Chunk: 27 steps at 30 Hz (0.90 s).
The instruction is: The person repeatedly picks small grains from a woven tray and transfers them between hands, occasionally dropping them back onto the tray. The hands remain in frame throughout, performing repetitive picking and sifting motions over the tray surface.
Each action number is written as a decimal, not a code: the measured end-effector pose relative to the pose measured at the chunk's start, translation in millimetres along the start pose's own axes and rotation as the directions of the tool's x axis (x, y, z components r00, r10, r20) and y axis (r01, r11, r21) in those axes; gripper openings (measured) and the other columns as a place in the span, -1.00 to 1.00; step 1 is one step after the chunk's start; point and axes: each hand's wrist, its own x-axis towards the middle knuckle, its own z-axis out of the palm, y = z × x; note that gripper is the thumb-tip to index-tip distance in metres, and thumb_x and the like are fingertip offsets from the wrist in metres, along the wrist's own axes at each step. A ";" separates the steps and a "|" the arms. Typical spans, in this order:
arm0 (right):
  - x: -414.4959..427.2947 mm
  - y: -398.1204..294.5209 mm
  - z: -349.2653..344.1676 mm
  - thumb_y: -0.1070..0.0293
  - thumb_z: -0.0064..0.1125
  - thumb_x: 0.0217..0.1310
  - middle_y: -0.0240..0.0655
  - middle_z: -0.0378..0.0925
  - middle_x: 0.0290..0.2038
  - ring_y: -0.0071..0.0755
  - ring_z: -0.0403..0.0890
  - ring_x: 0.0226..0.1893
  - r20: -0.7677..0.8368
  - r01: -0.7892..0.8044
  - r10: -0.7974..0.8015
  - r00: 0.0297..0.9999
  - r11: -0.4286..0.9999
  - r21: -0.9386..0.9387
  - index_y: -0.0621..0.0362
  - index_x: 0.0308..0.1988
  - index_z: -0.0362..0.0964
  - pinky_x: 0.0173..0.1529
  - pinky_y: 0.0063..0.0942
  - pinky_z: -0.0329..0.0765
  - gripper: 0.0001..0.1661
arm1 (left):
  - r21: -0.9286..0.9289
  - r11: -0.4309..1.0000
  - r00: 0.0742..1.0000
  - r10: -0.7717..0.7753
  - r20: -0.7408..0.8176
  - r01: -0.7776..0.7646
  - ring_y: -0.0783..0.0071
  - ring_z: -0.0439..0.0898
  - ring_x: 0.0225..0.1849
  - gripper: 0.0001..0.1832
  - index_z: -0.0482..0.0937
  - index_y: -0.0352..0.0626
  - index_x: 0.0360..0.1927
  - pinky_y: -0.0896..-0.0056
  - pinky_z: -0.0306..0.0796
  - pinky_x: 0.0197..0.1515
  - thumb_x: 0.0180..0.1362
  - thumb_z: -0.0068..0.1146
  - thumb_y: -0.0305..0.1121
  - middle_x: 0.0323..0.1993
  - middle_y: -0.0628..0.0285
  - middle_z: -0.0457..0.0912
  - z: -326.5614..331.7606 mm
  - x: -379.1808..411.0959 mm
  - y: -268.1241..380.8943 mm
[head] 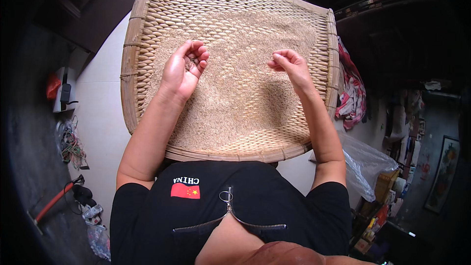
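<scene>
A large woven bamboo winnowing tray [316, 147] with a bound rim stretches out in front of me. Tan grain [217, 117], perhaps unhulled, lies spread over its weave, with thinner patches where the strips show. My left hand [186, 68] is held palm up above the tray's left part. Small dark brown bits [190, 63] rest in its cupped fingers. Over the right part hovers my right hand [292, 68], thumb and fingertips pinched together. Nothing can be made out between those fingertips. Its shadow falls on the grain below.
Red and white cloth [349, 88] bunches beside the tray's right rim. Clear plastic sheeting [362, 165] lies near my right elbow. Tangled wires [73, 143] and an orange-handled tool [53, 202] are on the left. A white box [64, 90] stands at the far left.
</scene>
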 end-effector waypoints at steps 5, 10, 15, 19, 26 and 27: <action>-15.3 -0.2 7.8 0.37 0.17 0.22 -0.35 0.63 -0.31 -0.46 0.63 -0.27 0.046 0.208 -0.246 0.968 0.689 -0.695 0.11 -0.24 0.55 -0.13 -0.50 0.58 -0.89 | -0.003 1.000 1.000 0.002 -0.009 -0.002 0.47 0.55 -0.33 -0.76 0.51 -0.26 -0.22 0.53 0.47 -0.29 0.34 -0.09 -0.29 -0.36 0.22 0.53 -1.1 -1.3 0.3; -42.6 8.9 27.2 0.32 0.20 0.17 -0.42 0.54 -0.30 -0.39 0.58 -0.28 0.289 0.330 -0.159 0.944 0.470 -0.819 0.01 -0.18 0.53 -0.17 -0.42 0.58 -0.83 | -0.015 1.000 1.000 -0.012 -0.003 0.012 0.46 0.55 -0.34 -0.77 0.51 -0.28 -0.20 0.55 0.46 -0.32 0.33 -0.05 -0.31 -0.37 0.23 0.54 3.1 -1.9 -0.9; -45.3 9.9 14.0 0.32 0.18 0.16 -0.31 0.53 -0.33 -0.25 0.59 -0.28 0.435 0.454 -0.151 0.888 0.443 -0.773 0.08 -0.31 0.55 -0.22 -0.36 0.56 -0.89 | -0.015 1.000 1.000 -0.015 0.021 0.016 0.46 0.55 -0.34 -0.76 0.50 -0.28 -0.20 0.53 0.45 -0.31 0.34 -0.06 -0.29 -0.37 0.23 0.53 -0.8 -0.7 -1.2; -33.6 5.6 -10.6 0.35 0.16 0.17 -0.29 0.55 -0.33 -0.19 0.60 -0.27 0.215 0.315 -0.261 0.941 0.447 -0.837 0.08 -0.31 0.55 -0.18 -0.31 0.54 -0.91 | -0.010 1.000 0.999 -0.019 0.033 0.020 0.46 0.55 -0.33 -0.74 0.51 -0.26 -0.22 0.50 0.47 -0.29 0.34 -0.08 -0.25 -0.37 0.23 0.54 -2.7 1.0 -1.7; -27.8 13.5 -1.4 0.31 0.18 0.18 -0.29 0.53 -0.34 -0.21 0.58 -0.29 0.241 0.344 -0.287 0.927 0.397 -0.851 0.11 -0.28 0.54 -0.18 -0.33 0.53 -0.87 | -0.006 0.999 0.999 -0.038 0.032 0.038 0.46 0.56 -0.34 -0.73 0.52 -0.26 -0.22 0.50 0.47 -0.28 0.35 -0.09 -0.25 -0.38 0.24 0.55 -2.7 2.1 -3.1; -26.2 13.6 1.8 0.30 0.17 0.19 -0.30 0.53 -0.34 -0.21 0.58 -0.29 0.246 0.346 -0.288 0.926 0.381 -0.858 0.10 -0.28 0.54 -0.18 -0.32 0.53 -0.86 | -0.006 0.999 0.999 -0.037 0.024 0.038 0.46 0.56 -0.34 -0.73 0.52 -0.26 -0.23 0.51 0.47 -0.28 0.35 -0.09 -0.25 -0.38 0.24 0.55 -1.9 1.1 -2.6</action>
